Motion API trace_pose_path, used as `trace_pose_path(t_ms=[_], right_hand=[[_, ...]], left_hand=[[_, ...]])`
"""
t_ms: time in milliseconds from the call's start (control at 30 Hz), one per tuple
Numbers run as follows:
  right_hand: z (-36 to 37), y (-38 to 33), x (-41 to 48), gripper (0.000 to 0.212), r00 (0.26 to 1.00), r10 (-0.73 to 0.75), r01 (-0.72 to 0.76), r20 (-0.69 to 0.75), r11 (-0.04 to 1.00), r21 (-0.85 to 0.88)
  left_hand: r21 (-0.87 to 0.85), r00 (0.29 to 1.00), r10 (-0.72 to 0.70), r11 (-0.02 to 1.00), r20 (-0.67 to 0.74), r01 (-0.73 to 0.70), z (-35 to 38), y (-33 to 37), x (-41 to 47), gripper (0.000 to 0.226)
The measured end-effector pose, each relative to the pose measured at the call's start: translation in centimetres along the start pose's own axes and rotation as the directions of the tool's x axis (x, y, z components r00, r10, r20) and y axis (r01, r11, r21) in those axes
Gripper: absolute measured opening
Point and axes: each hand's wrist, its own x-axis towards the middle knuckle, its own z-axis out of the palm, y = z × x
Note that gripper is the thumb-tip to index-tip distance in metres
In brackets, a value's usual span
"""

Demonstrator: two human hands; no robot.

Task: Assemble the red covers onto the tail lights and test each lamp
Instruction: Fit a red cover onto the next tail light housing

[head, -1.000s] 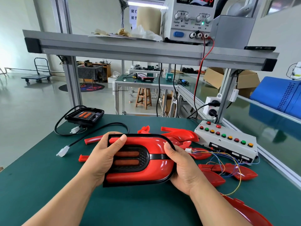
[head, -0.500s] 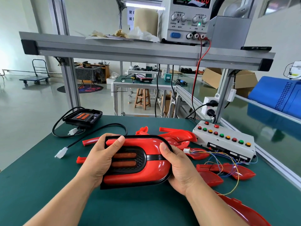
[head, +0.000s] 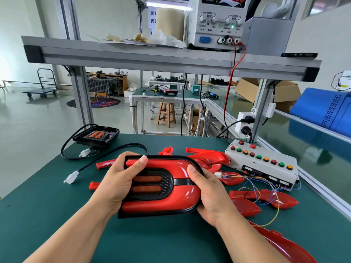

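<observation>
Red plastic sits between both palms: my left hand (head: 121,179) grips the near-left end of the tail light (head: 167,180), thumb laid across the top of the red cover (head: 161,204). My right hand (head: 210,194) wraps the rounded far end, thumb pressing the cover's upper edge. Neither hand is relaxed; both clasp the same lamp, held just above the green mat (head: 47,205) at the centre of the bench. The cover looks seated inside the black rim, though I cannot tell from here whether every clip has caught.

Directly behind and to the right lie loose red covers (head: 209,156). The coloured wires (head: 266,188) of the test box (head: 262,168) trail across some of them and end in a small white connector (head: 218,174) just beside my right thumb. A black lead with a white plug (head: 71,177) runs off to the left, apparently from the lamp I hold. A second tail light (head: 96,135) waits uncovered at the back-left corner, and the power supply (head: 218,21) sits on the shelf above.

I judge uneven thumb pressure the main risk. It could leave one edge proud or snap a clip. Swinging the lamp toward the tester could snag those thin wires or drag the lead across the covers, scuffing them.
</observation>
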Motion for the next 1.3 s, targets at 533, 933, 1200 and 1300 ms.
trace_pose_path(t_ms=[533, 933, 1200, 1300], right_hand=[[-0.4, -0.2, 0.1, 0.039, 0.997, 0.001, -0.005, -0.079, 0.999, -0.049], [-0.2, 0.0, 0.1, 0.042, 0.994, -0.014, 0.009, -0.106, 0.999, -0.042], [-0.2, -0.1, 0.2, 0.039, 0.994, 0.013, -0.016, -0.110, 1.000, -0.024], [-0.1, -0.2, 0.1, 0.036, 0.994, 0.025, -0.026, -0.104, 1.000, -0.007]], left_hand=[[-0.113, 0.976, -0.118, 0.984, 0.181, 0.140, -0.9, -0.2, 0.0, 0.024], [-0.106, 0.988, -0.081, 0.990, 0.129, 0.094, -0.2, -0.3, 0.1, 0.021], [-0.083, 0.980, -0.147, 0.984, 0.136, 0.159, 0.1, -0.3, -0.3, 0.036], [-0.061, 0.988, -0.135, 0.988, 0.080, 0.140, 0.2, -0.4, -0.2, 0.026]])
